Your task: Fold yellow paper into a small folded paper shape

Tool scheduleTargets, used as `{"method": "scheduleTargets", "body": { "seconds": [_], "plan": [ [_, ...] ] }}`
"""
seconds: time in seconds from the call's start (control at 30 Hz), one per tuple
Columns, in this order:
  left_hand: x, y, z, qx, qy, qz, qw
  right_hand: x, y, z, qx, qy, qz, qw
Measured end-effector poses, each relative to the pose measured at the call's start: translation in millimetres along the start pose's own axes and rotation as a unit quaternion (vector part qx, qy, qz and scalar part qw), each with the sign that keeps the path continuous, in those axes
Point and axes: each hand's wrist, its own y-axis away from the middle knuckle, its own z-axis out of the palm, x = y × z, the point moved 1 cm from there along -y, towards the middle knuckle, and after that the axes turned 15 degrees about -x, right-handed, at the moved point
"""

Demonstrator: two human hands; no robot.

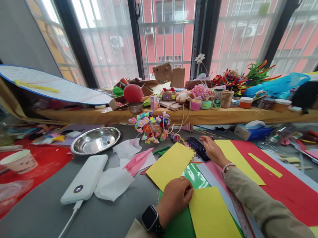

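Note:
My left hand (pixel 176 194) rests with curled fingers on the table, between a yellow paper sheet (pixel 170 165) and a second yellow piece (pixel 214 217) nearer to me. Its fingertips are hidden, so whatever may be in them cannot be made out. My right hand (pixel 213 150) reaches over the right edge of a dark phone (pixel 199 149), fingers stretched out; contact with the screen is unclear. Under the yellow pieces lies a green glossy sheet (pixel 198 176). To the right are a red sheet (pixel 296 189), another yellow sheet (pixel 241 164) and a narrow yellow strip (pixel 266 165).
A white power bank (pixel 85 179) with a cable, white tissues (pixel 113 183) and a steel plate (pixel 95 141) lie left. Colourful craft flowers (pixel 150 125) stand behind the papers. A paper cup (pixel 19 162) is far left. Craft supplies crowd the windowsill (pixel 219 116).

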Motion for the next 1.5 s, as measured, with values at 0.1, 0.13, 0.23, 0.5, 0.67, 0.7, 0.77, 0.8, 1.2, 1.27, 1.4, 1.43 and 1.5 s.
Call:
{"method": "scheduleTargets", "body": {
  "seconds": [0.1, 0.13, 0.23, 0.5, 0.67, 0.7, 0.77, 0.8, 1.2, 1.27, 1.4, 1.43, 1.5],
  "plan": [
    [0, 0, 0, -0.002, 0.001, 0.000, 1.000, 0, 1, -2, -0.019, 0.013, 0.010, 1.000],
    [0, 0, 0, -0.002, 0.001, 0.000, 1.000, -1, 0, -2, -0.027, 0.019, 0.014, 0.999],
    [1, 0, 0, -0.002, 0.001, -0.001, 1.000, -3, -5, 0, -0.062, 0.043, 0.016, 0.997],
    [-1, -2, 2, 0.001, -0.006, -0.003, 1.000, -15, -26, 8, -0.161, 0.086, 0.046, 0.982],
    [-2, -2, 5, 0.010, -0.014, 0.001, 1.000, -15, -28, 7, -0.173, 0.093, 0.056, 0.979],
    [-3, -2, 6, 0.012, -0.015, 0.002, 1.000, -14, -28, 7, -0.172, 0.094, 0.056, 0.979],
    [-3, -1, 7, 0.016, -0.015, 0.004, 1.000, -11, -26, 5, -0.166, 0.096, 0.054, 0.980],
    [-3, -1, 7, 0.015, -0.013, 0.004, 1.000, -10, -25, 3, -0.160, 0.097, 0.052, 0.981],
    [0, -1, 0, -0.017, 0.000, -0.004, 1.000, 4, -3, -17, -0.120, 0.132, 0.006, 0.984],
    [1, -1, 0, -0.017, 0.001, -0.002, 1.000, 2, 1, -18, -0.126, 0.140, -0.001, 0.982],
    [1, 0, 0, -0.012, 0.002, -0.002, 1.000, -1, 5, -20, -0.135, 0.143, 0.001, 0.981],
    [1, -1, 0, -0.012, 0.001, -0.001, 1.000, -1, 6, -20, -0.136, 0.140, 0.005, 0.981],
    [1, -1, 0, -0.014, 0.001, 0.000, 1.000, -1, 8, -20, -0.135, 0.129, 0.012, 0.982]
  ]
}}
